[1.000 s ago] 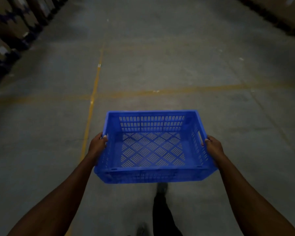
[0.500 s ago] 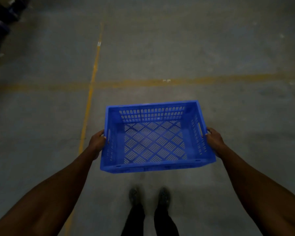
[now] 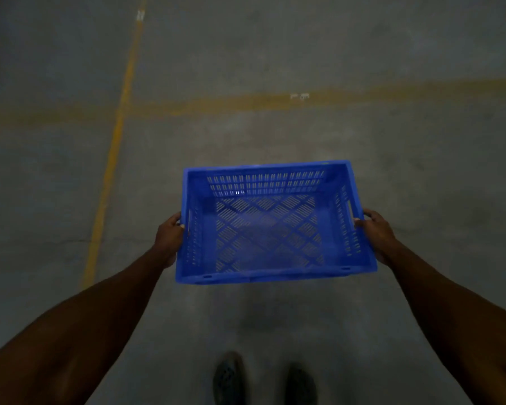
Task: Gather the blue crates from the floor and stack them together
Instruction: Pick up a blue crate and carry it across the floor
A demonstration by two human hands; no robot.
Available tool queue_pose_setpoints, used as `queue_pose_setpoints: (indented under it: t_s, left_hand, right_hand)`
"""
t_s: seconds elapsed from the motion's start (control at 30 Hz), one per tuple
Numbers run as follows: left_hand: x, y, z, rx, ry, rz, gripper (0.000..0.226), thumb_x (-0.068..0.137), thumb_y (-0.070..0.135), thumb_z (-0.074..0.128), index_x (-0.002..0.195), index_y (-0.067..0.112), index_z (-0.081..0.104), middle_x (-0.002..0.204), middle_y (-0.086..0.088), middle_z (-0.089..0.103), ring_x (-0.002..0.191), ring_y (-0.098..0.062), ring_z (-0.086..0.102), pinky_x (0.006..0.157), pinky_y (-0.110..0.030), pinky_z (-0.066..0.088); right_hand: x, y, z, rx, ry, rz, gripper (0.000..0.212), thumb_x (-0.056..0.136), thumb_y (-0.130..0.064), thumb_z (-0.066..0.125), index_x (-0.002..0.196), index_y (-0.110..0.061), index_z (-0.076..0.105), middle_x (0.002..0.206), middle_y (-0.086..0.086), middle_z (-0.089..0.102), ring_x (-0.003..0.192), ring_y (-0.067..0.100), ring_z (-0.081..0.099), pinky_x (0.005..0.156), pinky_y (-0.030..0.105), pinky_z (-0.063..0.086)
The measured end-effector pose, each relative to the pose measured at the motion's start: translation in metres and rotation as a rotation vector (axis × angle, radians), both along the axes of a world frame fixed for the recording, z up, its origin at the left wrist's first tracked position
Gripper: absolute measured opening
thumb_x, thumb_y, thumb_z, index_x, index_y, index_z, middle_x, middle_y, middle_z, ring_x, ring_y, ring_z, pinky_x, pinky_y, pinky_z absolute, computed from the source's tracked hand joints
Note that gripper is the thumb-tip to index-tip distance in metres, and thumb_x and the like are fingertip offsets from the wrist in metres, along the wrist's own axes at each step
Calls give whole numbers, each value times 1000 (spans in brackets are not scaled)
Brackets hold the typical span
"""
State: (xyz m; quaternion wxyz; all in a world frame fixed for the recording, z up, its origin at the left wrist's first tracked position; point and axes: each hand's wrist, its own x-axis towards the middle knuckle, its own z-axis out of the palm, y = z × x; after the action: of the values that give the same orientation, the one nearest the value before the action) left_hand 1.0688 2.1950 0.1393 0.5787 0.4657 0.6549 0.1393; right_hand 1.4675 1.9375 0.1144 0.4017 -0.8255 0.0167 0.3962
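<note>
Both hands grip one empty blue crate (image 3: 270, 223) by its short sides, the left hand (image 3: 168, 239) at the left wall and the right hand (image 3: 376, 233) at the right handle slot, fingers curled over the rim. The crate hangs level above the concrete floor (image 3: 392, 141), in front of two dark shoes (image 3: 228, 378) cut off at the bottom edge. Yellow floor lines (image 3: 111, 159) cross beyond. Small white marks on one line are too blurred to read.
</note>
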Motion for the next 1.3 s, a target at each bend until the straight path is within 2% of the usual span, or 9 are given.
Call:
queue_pose_setpoints:
  t_s: [0.13,0.3,0.43,0.63,0.8,0.97,1.1,1.2,1.3]
  left_hand:
    - [6,13,-77,-8,-8,3,50,90,-11,48,120,25,65,102,-8,73,74,-28,71,58,-38,63]
    - [7,23,-140,7,-19,-16,42,94,-4,52,110,31,68,105,-9,74,80,-28,72,67,-43,64]
    - [9,27,-162,14,-42,-37,40,96,-1,55,120,27,67,104,-6,74,84,-31,73,72,-46,63]
    - [5,30,-183,-4,20,-80,52,93,-8,48,136,19,60,115,-12,72,96,-36,72,79,-54,61]
    - [-6,22,-198,-21,56,-89,49,89,-16,50,128,12,55,118,-21,67,89,-31,70,69,-43,59]
    - [-1,21,-199,12,122,-136,51,91,-7,52,135,19,53,118,-17,67,101,-37,69,85,-58,58]
    - [13,14,-177,52,178,-231,36,93,19,60,129,24,52,122,-4,66,100,-29,69,87,-54,59]
    - [26,-1,-143,209,212,-319,44,100,22,57,142,12,46,134,-13,59,120,-35,61,92,-39,50]
    - [37,-15,-90,316,235,-378,48,104,16,52,148,3,41,147,-20,50,133,-35,49,89,-19,30]
  right_hand:
    - [12,17,-79,17,-8,-19,43,79,-19,64,119,-34,59,113,10,70,94,33,70,83,58,57]
    - [13,28,-130,14,-28,-4,46,87,-12,61,129,-30,56,114,13,68,95,35,69,82,59,56]
    - [9,27,-150,-9,-46,19,46,91,-9,58,133,-27,53,113,14,66,92,35,68,81,56,58]
    - [9,26,-171,-21,-46,3,45,89,-11,59,129,-32,54,116,13,66,89,32,68,76,54,59]
    - [4,26,-178,-45,-73,35,44,91,-12,59,131,-28,51,118,13,64,91,33,68,77,56,58]
    - [-1,25,-176,-77,-47,110,54,89,-11,61,139,-23,42,116,12,63,90,31,66,80,52,58]
    - [-5,31,-163,-81,-22,170,55,91,-20,64,140,-17,39,124,14,61,87,30,66,75,45,57]
    - [-13,36,-141,-104,-113,281,59,91,-26,65,143,-18,37,134,13,57,107,35,64,89,48,54]
    - [-21,40,-100,-140,-208,444,74,93,-35,62,154,-17,25,154,10,39,135,33,46,107,46,42]
